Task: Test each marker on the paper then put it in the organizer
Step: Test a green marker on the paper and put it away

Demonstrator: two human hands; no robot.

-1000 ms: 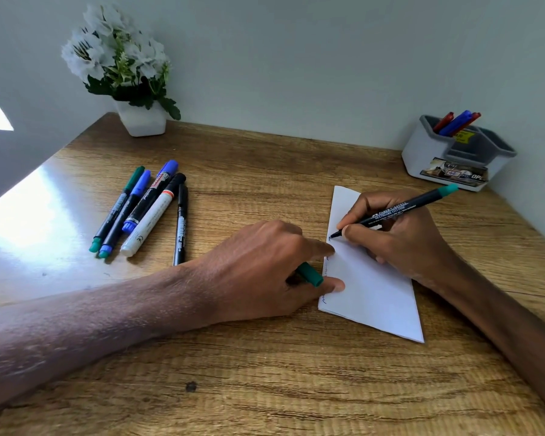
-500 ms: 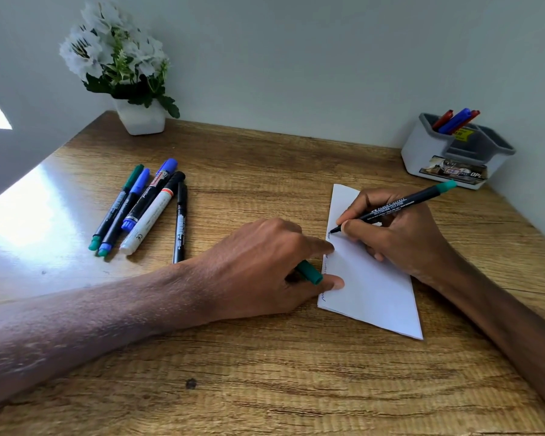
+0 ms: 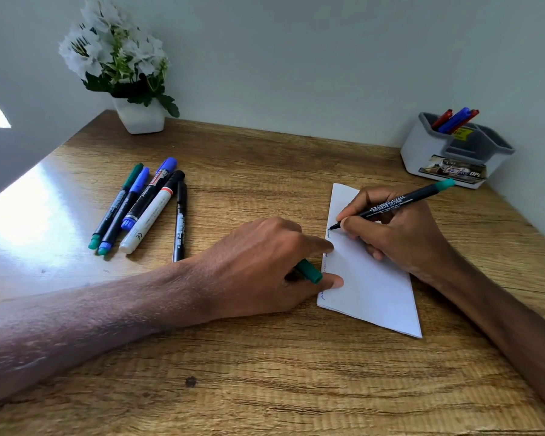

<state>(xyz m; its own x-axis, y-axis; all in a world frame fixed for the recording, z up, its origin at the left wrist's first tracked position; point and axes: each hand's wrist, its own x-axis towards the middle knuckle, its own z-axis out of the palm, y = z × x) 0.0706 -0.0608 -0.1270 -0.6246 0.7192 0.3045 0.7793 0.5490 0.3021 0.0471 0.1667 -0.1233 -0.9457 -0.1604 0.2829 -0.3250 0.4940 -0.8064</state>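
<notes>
Multimark marker (image 3: pixel 390 204) pinched in right hand (image 3: pixel 403 240), tip on left edge of paper (image 3: pixel 372 287), tail aimed up-right at organizer (image 3: pixel 422 155); I judge that hand nearer. Green cap (image 3: pixel 310 271) gripped in left hand (image 3: pixel 255 265), fingertips (image 3: pixel 328 245) pinning paper.

Marker tip (image 3: pixel 333 227) perhaps slightly higher

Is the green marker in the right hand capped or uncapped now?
Uncapped: the green marker in the right hand has its bare tip on the paper, and the left hand holds a green cap.

Wooden table (image 3: pixel 265 372) bears markers (image 3: pixel 148 215), paper (image 3: pixel 368 278), organizer (image 3: pixel 422 152), flowerpot (image 3: pixel 140 116).
</notes>
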